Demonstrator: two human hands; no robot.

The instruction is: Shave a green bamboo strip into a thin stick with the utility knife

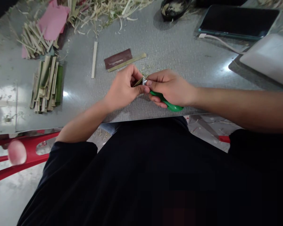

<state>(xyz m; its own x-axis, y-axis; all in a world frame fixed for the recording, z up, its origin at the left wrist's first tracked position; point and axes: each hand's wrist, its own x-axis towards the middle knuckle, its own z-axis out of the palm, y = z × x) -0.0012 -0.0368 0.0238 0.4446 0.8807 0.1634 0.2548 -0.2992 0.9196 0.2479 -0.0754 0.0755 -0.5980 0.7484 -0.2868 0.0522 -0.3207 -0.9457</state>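
Right grip clamps a green-handled tool pointing diagonally up-left; left grip pinches a strip.

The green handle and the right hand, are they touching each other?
Touching. The head view shows the right hand closed around the green handle, whose rounded end sticks out below the palm.

Grey tabletop, stacked strips, pale strip, maroon rectangle, olive strip, shavings, black bowl, dark phone, white device

Near-black top with faint navy tinge; short, wide sleeves.
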